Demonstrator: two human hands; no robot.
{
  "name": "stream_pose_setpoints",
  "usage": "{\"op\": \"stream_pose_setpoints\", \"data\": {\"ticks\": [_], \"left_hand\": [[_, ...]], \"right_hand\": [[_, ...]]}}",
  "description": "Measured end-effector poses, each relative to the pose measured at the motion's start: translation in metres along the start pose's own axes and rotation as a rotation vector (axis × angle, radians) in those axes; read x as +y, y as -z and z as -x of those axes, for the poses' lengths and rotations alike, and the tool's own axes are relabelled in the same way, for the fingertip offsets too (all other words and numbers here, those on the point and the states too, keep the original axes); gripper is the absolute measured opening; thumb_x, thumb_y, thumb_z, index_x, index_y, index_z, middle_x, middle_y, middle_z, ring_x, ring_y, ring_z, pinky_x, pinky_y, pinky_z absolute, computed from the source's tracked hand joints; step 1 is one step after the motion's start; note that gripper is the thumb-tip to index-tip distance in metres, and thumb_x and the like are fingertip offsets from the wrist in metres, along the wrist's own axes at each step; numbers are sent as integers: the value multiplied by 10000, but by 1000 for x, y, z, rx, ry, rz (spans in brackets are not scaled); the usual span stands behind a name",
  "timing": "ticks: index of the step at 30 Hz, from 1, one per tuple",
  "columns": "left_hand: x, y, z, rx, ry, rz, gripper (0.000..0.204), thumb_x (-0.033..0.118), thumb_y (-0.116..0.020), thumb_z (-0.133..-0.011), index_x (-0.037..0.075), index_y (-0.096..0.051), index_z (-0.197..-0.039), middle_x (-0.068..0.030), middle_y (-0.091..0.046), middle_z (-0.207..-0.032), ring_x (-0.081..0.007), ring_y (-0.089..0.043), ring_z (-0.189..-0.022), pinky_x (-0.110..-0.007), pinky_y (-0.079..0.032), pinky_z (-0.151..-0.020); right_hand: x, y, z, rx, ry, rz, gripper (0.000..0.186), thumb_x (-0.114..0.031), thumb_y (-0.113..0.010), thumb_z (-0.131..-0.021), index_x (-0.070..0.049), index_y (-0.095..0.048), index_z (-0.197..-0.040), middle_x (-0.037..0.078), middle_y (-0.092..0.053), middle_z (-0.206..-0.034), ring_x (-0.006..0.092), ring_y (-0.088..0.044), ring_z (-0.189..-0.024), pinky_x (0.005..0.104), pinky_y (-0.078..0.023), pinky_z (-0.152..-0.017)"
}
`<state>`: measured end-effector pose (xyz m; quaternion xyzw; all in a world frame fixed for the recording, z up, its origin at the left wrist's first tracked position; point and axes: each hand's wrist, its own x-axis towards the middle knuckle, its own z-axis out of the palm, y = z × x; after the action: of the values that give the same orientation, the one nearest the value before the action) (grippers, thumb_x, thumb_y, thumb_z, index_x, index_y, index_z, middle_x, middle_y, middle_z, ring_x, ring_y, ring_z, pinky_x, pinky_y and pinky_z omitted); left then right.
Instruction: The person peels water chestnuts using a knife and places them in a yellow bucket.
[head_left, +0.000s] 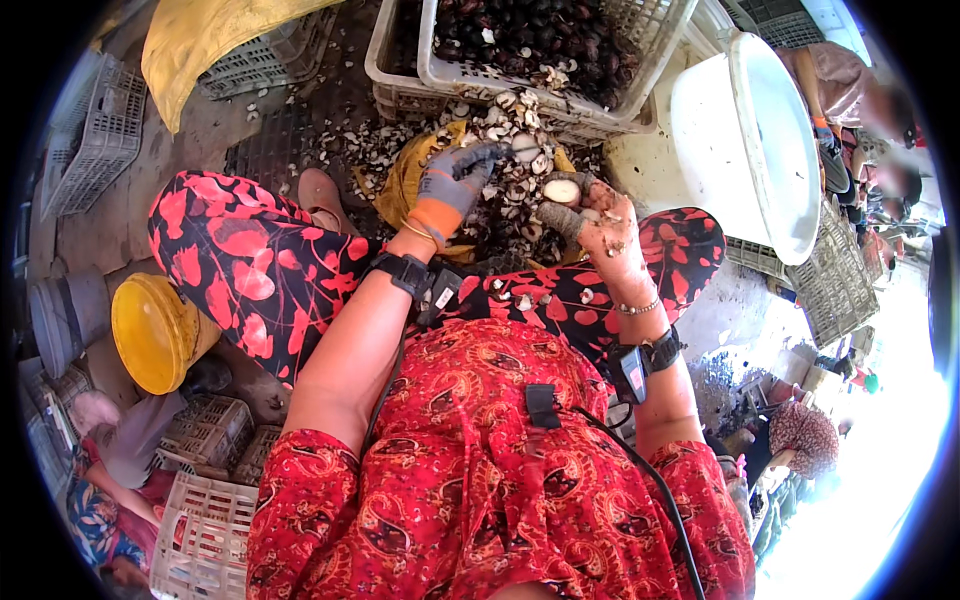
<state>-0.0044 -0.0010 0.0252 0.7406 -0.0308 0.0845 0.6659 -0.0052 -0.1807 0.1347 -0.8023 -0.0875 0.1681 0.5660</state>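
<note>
My right hand [607,228] grips a partly peeled water chestnut [562,191], its pale cut face turned up. Grey covers wrap some of its fingers, and bits of peel stick to the skin. To its left, my left hand [452,187] wears a grey glove with an orange cuff. Those gloved fingers are bent together and point toward the chestnut; a thin dark shape lies at their tips, too unclear to name. Beneath both hands, pale and brown peelings [500,207] are heaped, partly over a yellow sack [405,180]. A few scraps lie on my flowered trousers.
Ahead, a white plastic crate [640,105] holds many dark unpeeled water chestnuts. A large white tub [745,150] stands to the right. At left are a yellow bucket [150,335] and a grey crate [110,130]. Other people sit at both sides. A cable runs down my shirt.
</note>
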Motion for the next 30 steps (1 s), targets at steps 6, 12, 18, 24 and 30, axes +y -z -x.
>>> {"op": "stream_pose_setpoints", "data": {"ticks": [6, 12, 18, 24, 30], "left_hand": [[52, -22, 8, -95, -135, -105, 291, 109, -657, -811, 64, -632, -1097, -97, -644, -1027, -163, -591, -951, -282, -454, -839], [48, -10, 12, -210, 515, 978, 314, 49, -627, -826, 7, -593, -1135, -55, -657, -993, -121, -618, -863, -235, -494, -792], [7, 3, 1, -97, 350, 523, 255, 44, -653, -796, 27, -648, -1051, -43, -645, -997, -123, -601, -884, -237, -479, -757], [12, 8, -3, -149, 39, 178, 230, 48, -665, -777, 44, -662, -1007, -55, -644, -929, -147, -596, -889, -264, -471, -774], [35, -4, 4, -80, -185, 1, 201, 56, -634, -827, 14, -647, -1023, -41, -663, -974, -119, -607, -854, -232, -473, -779]], "right_hand": [[21, -3, -6, -16, 68, 683, 331, -166, -695, -647, -22, -591, -926, 97, -628, -721, 297, -612, -655, 362, -488, -621], [18, -2, -2, 88, 304, 709, 373, -158, -727, -640, -24, -600, -964, 121, -633, -791, 272, -597, -669, 339, -490, -618], [11, 0, -5, 5, 26, 89, 321, -172, -737, -754, -10, -619, -1005, 55, -668, -854, 81, -590, -743, 242, -481, -707], [4, 19, -1, -121, 221, 510, 317, -168, -627, -760, -129, -649, -1074, 39, -631, -954, 223, -607, -867, 315, -487, -728], [26, 33, 0, -24, 548, 1043, 215, -16, -561, -722, -46, -649, -915, 67, -632, -991, 211, -616, -909, 294, -492, -784]]}}
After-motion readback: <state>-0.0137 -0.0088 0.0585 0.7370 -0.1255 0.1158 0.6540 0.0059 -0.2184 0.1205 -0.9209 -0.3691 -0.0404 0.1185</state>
